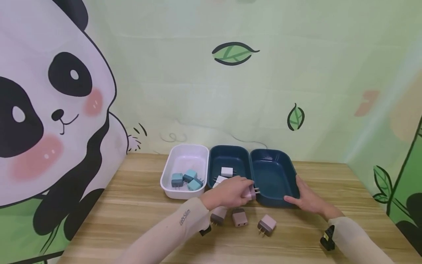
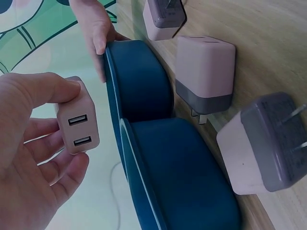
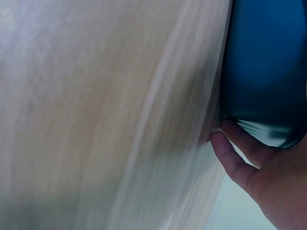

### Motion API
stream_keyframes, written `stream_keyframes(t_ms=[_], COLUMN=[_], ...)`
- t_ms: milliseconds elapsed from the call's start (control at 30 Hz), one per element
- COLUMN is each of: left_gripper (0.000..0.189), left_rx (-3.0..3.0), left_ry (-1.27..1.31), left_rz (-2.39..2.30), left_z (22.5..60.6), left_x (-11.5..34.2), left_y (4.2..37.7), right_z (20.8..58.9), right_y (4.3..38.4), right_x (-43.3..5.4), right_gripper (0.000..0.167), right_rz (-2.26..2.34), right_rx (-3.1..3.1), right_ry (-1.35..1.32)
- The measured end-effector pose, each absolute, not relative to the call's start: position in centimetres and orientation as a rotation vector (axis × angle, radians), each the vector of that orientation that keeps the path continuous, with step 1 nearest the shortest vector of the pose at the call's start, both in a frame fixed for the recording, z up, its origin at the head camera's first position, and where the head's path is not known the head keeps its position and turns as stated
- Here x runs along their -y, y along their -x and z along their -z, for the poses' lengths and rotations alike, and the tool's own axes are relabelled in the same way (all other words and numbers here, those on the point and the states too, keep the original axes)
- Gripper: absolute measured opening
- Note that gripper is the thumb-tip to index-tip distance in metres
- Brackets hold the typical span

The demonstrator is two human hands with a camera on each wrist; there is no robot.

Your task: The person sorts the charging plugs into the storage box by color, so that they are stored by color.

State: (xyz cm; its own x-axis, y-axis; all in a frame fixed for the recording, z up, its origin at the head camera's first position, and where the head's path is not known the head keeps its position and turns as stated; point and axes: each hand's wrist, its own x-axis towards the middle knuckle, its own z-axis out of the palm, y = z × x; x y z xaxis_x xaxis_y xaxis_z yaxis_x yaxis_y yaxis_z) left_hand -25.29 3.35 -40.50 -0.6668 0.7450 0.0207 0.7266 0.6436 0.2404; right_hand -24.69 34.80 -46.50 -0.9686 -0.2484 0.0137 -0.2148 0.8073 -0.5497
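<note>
My left hand (image 1: 227, 192) pinches a pink USB wall charger (image 1: 248, 193) between thumb and fingers, over the front edges of the two dark blue trays. In the left wrist view, two USB ports show on this charger's face (image 2: 82, 128). My right hand (image 1: 308, 197) rests against the front right corner of the right-hand blue tray (image 1: 273, 176), thumb along the front and fingers along the side. Below the left hand, three more pink and grey chargers lie on the table: one at left (image 1: 218, 216), one in the middle (image 1: 239, 217), one at right (image 1: 267, 224).
A white tray (image 1: 168, 161) at the left contains several teal chargers (image 1: 189, 176). Beside it, the middle blue tray (image 1: 227, 152) holds white chargers (image 1: 226, 171), partly hidden by my left hand. The trays stand side by side on the wooden table (image 1: 141, 205), before a printed backdrop.
</note>
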Motion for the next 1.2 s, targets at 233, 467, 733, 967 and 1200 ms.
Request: stream_keyframes(t_ms=[233,467,733,967,1200], left_gripper=[0.055,0.054,0.054,0.052,0.054], left_rx=[-2.784,-2.799,-2.81,-2.808,-2.811], left_ry=[-1.234,-1.233,-1.274,-1.341,-1.31], left_rz=[-0.347,-0.345,-0.328,-0.348,-0.365], left_z=[39.9,39.6,39.7,39.4,39.5], left_x=[-3.4,-3.3,-3.3,-3.7,-4.6], left_y=[25.1,25.1,25.3,25.8,26.9], right_z=[46.4,46.6,46.5,46.6,46.7], right_y=[24.7,24.8,24.8,24.8,24.8], right_x=[-34.7,-34.8,-34.7,-34.7,-34.8], right_gripper=[0.105,0.105,0.105,0.106,0.106], right_rz=[0.898,0.898,0.907,0.885,0.88], right_rx=[-2.926,-2.935,-2.931,-2.942,-2.939], right_ry=[0.375,0.391,0.386,0.38,0.366])
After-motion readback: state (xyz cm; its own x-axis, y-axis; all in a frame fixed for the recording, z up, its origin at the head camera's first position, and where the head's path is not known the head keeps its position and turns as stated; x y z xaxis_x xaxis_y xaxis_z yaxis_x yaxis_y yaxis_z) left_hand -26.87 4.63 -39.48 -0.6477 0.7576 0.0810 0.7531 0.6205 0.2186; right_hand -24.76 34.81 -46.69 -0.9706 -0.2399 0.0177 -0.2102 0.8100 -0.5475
